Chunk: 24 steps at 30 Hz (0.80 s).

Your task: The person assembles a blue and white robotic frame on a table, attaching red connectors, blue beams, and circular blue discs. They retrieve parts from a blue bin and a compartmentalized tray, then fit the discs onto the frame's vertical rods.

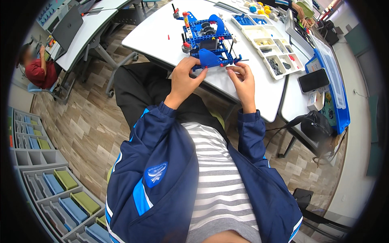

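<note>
A blue and black model built of toy construction beams (208, 40) stands near the front edge of the white table, with gears in its middle and red and grey pieces at its left side. My left hand (183, 81) pinches its near left corner, thumb and fingers around the end by the blue curved panel (208, 58). Close to the near right corner is my right hand (244, 84), fingers curled and thumb near the fingertips. Whatever lies between them, if anything, is too small to make out. A thin black rod sticks out just above those fingers.
A white compartment tray (264, 37) of sorted small parts lies right of the model. A small red piece (168, 37) lies to its left. Farther right are a black phone (313, 80) and a blue bin (343, 115). Another person's hand (299, 11) shows at the far side.
</note>
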Available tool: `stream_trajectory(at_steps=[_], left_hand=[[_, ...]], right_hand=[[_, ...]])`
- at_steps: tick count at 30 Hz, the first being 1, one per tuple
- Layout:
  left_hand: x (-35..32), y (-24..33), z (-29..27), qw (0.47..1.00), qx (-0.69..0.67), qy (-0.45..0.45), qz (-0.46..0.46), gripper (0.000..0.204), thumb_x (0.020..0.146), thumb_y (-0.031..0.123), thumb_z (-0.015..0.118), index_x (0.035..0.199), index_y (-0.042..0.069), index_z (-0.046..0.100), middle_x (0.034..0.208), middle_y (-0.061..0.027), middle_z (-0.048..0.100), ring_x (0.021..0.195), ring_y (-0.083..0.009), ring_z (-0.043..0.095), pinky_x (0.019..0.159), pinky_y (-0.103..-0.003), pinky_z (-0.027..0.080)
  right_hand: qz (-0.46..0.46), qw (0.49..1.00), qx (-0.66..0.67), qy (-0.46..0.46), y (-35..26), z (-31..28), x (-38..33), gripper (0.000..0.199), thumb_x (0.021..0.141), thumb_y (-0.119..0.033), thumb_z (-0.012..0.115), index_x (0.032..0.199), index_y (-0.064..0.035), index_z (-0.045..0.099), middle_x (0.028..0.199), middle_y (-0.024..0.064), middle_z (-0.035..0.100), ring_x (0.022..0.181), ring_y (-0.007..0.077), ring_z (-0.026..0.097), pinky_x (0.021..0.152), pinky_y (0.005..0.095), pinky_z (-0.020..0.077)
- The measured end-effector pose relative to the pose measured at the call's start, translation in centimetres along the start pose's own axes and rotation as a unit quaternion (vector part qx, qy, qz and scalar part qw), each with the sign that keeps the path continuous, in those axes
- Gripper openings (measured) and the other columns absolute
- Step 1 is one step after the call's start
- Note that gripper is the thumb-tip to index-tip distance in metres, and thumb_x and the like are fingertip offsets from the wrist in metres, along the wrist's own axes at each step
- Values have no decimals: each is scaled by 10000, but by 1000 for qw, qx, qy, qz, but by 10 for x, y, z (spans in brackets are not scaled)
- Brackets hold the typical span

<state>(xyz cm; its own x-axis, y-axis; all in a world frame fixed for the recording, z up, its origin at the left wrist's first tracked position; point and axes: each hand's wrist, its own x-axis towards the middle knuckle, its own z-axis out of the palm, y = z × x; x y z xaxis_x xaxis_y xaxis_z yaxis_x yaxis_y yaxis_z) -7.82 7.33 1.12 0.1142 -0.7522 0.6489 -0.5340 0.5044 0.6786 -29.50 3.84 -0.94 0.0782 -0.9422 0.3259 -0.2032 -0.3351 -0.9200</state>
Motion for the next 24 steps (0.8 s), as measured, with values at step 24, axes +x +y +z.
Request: stream_trajectory(at_steps=[24], left_hand=[[21, -93, -59, 949, -283, -3, -139, 439, 917, -72, 615, 1344, -53, 514, 1366, -148, 562, 1309, -236, 527, 1101, -353, 443]], right_hand=[[60, 976, 171, -119, -45, 45, -33, 140, 938, -57, 670, 1048, 27, 684, 932, 116, 742, 846, 126, 686, 768, 253, 527]])
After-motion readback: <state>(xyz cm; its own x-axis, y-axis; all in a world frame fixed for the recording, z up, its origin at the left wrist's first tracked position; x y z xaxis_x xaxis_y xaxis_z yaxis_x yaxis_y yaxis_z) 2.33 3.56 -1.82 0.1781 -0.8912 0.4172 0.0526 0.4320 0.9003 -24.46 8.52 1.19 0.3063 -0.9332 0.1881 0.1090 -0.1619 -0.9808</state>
